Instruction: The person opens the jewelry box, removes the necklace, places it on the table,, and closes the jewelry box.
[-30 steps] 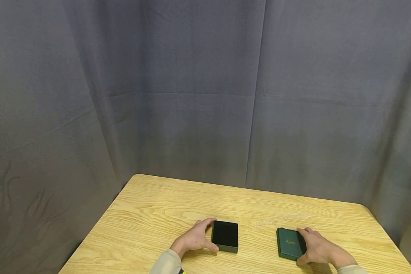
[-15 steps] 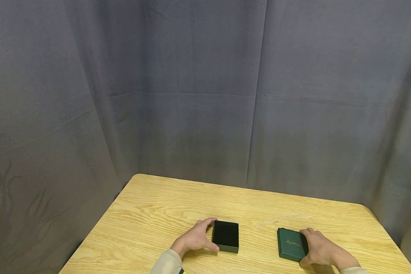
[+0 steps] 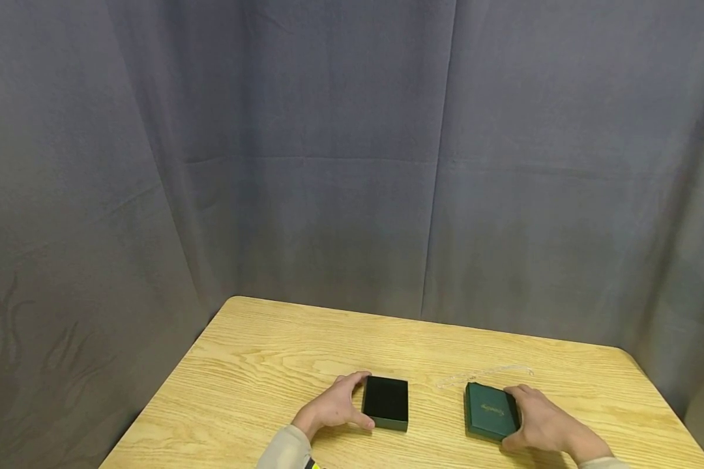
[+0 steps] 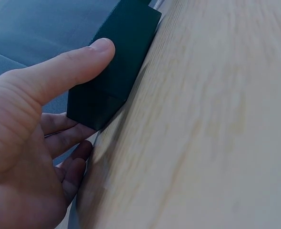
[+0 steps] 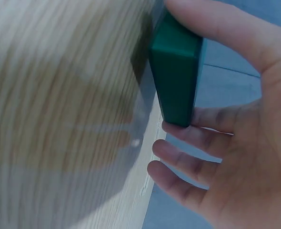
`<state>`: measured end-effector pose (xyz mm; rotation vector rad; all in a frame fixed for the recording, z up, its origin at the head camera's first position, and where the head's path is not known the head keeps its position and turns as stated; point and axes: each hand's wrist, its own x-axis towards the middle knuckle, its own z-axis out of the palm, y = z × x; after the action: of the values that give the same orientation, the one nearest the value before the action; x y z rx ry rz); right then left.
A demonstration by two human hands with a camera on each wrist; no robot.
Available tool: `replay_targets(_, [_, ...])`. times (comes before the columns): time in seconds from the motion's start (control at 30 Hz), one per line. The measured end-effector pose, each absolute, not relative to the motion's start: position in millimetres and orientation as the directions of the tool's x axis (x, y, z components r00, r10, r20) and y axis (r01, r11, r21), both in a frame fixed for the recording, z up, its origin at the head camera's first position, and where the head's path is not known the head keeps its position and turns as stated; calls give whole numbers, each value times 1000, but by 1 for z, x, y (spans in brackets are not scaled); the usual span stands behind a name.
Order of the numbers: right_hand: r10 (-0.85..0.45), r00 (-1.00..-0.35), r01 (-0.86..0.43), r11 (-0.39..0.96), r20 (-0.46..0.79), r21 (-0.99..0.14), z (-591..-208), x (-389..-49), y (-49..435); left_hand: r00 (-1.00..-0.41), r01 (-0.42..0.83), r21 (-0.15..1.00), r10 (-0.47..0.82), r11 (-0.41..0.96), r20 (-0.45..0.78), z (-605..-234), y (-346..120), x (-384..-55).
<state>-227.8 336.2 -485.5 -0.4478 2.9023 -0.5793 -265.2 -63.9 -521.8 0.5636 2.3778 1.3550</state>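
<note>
A small dark green box bottom (image 3: 386, 399) with a black inside sits on the table, its open side up. My left hand (image 3: 331, 406) grips it by its left side, the thumb (image 4: 85, 64) on the near wall in the left wrist view and fingers at the far end. To the right, my right hand (image 3: 542, 422) holds a green box lid (image 3: 491, 412) with gold lettering on top, between thumb and fingers. In the right wrist view the lid (image 5: 175, 81) seems slightly raised, with a shadow beside it. A thin, pale chain (image 3: 487, 374), probably a necklace, lies behind the lid.
Both hands work over a light wood-grain table (image 3: 281, 345). Grey curtains (image 3: 340, 215) hang close behind its back edge and along the left side. Bare tabletop separates the two box parts.
My right hand has shifted the lid a little left and away from me, closer to the chain. The left hand and the box bottom have stayed in place.
</note>
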Motion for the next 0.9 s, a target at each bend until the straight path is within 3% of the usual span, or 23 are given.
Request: replay_targets(0.9, [-328, -943, -269, 855, -60, -444, -480, -233, 299, -859, 189, 862, 505, 470, -87, -522, -64, -264])
